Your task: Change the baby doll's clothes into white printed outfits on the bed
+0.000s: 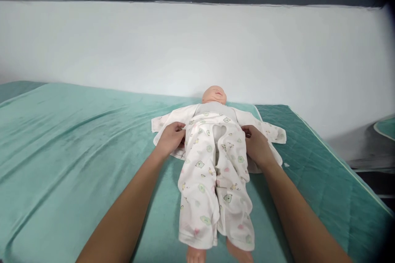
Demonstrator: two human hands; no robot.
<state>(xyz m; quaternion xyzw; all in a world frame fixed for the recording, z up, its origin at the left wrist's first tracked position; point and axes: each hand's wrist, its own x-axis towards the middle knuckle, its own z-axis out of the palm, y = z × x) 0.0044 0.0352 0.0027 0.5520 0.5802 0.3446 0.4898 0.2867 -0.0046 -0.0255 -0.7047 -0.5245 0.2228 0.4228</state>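
A baby doll [214,94] lies on its back with its head at the wall. It wears white patterned pants [200,181] pulled up to the belly, with a split at the crotch. Under its torso a white long-sleeved baby jacket [273,132] is spread out, the front not closed over the grey chest. My left hand [172,137] has curled fingers at one side of the pants, below the waistband. On the opposite side my right hand [256,144] is likewise closed at the pants' edge. Some fingertips of both hands are hidden by the cloth.
A smooth light green sheet [77,144] with long creases covers the bed. A darker quilted green mat [311,164] extends to the right, with a small white scrap [286,164] on it. The white wall [123,45] rises directly behind the doll's head.
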